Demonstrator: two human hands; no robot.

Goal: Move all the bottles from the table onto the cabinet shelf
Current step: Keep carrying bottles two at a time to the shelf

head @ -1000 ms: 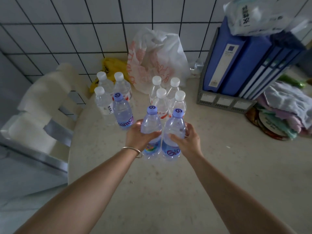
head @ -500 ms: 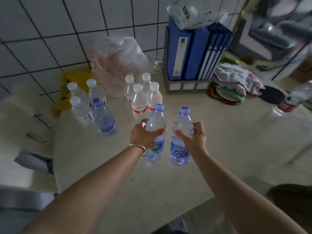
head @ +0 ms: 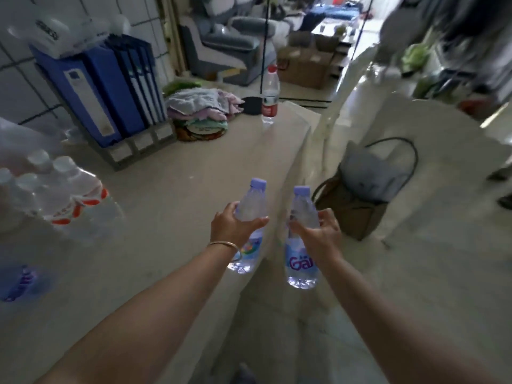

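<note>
- Purple-capped bottle [head: 250,217] clamped in left hand [head: 232,227], twin purple-capped bottle w/ purple label [head: 302,239] clamped in right hand [head: 318,234]; both upright, lifted, at tabletop [head: 171,189] edge, right one already past it.
- Step: carry leg, en route to cabinet; shelf not in view.
- More bottles [head: 50,189] far left on tabletop, red-capped bottle [head: 270,95] at far corner.
- Next: find shelf, set both down upright, come back for rest.

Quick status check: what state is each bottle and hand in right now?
Left hand: gripping a purple-capped bottle, upright, capped.
Right hand: gripping a second purple-capped bottle, upright, capped.
Red-capped bottle: standing on the table, capped.
White-capped bottles: on the table, blurred.
</note>
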